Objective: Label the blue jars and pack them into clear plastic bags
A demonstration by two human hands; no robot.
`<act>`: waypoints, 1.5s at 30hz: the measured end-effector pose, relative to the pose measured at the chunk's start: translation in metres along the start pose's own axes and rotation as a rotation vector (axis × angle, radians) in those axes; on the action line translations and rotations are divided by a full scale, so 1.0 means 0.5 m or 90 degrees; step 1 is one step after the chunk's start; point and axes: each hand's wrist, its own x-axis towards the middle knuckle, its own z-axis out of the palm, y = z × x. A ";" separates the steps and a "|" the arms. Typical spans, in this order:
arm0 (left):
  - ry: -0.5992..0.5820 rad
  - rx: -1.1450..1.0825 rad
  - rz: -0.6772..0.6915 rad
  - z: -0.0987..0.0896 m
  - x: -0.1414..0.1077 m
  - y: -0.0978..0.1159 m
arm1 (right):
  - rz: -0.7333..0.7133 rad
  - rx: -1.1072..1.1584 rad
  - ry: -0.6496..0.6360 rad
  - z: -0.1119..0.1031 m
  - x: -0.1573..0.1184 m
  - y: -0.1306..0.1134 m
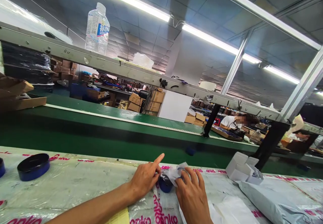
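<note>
From the head camera we look down on our two hands at the worktop [75, 187], which is covered in glossy plastic sheeting printed with pink lettering; our left hand [145, 179] sits beside a round dark blue container [165, 185], its index finger [158, 159] raised and free, and we cannot tell whether its other fingers are gripping; our right hand [193, 197] presses its fingers [188, 180] onto the clear plastic wrap [176, 174], pinching the thin, crinkled film against the container; the container lies at the middle of the near edge, partly covered by that film.

The smooth film could slip if our pinch eases; the round container could roll on the slick sheeting, and the edge of the green conveyor belt [101, 129] lies near enough to catch it.

A matching dark blue container [33, 166] stands to our left; a small white cardboard box [242, 166] and a soft grey mailing bag [277, 200] lie to our right; a ribbed plastic water bottle [97, 29] stands beyond, on a metal rail [75, 54].
</note>
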 end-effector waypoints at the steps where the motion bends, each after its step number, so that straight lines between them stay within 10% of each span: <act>1: -0.008 0.004 0.006 -0.002 -0.002 0.001 | -0.013 -0.007 0.008 0.002 -0.005 0.000; 32: -0.075 0.054 0.038 -0.006 -0.014 0.004 | -0.167 -0.077 -0.028 0.005 -0.038 -0.004; 45: -0.003 -0.119 -0.118 -0.016 0.013 0.033 | 0.058 -0.010 -0.041 0.000 0.022 -0.001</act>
